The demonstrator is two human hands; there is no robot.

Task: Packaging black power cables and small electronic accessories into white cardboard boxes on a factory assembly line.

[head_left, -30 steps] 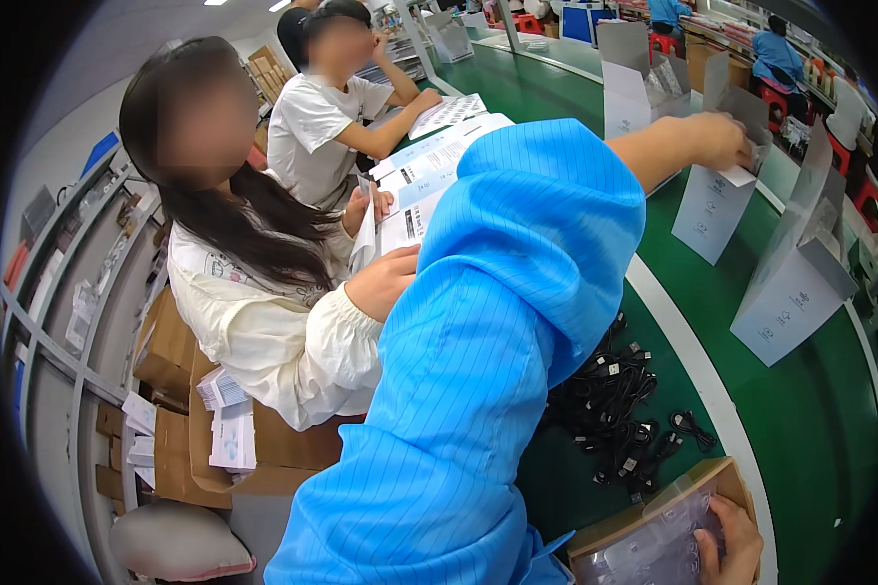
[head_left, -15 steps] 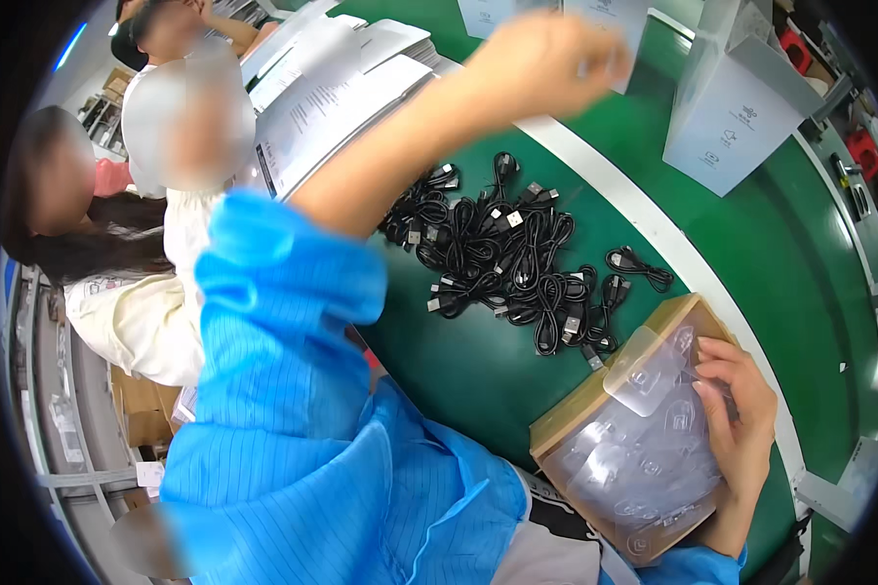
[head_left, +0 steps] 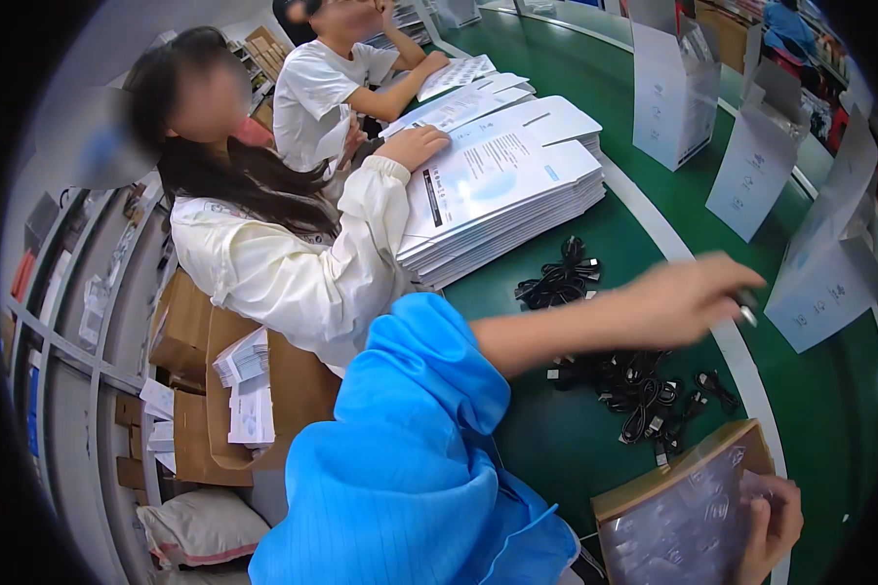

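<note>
My left arm, in a blue sleeve, stretches across the green table. My left hand (head_left: 698, 302) is blurred, its fingers bent around something small with a silvery tip, too smeared to name. It hovers over the white strip, close to the nearest open white box (head_left: 819, 283). Below it lies a pile of black USB cables (head_left: 644, 395), partly hidden by my forearm. At the lower right, my right hand (head_left: 773, 531) pinches a clear plastic piece (head_left: 754, 485) at the side of a brown cardboard box (head_left: 634, 499) full of similar clear pieces.
More open white boxes (head_left: 668, 97) stand upright along the far right. A thick stack of flat printed white cartons (head_left: 507, 185) sits farther back, under a co-worker's hand (head_left: 415, 146). Another person sits beyond. Cardboard boxes (head_left: 263, 400) and a white sack (head_left: 205, 526) are at left.
My view has swung, showing more of the co-workers and carton stack. My left hand has moved from above the far white boxes to beside the nearest one. My right hand stays at the cardboard box.
</note>
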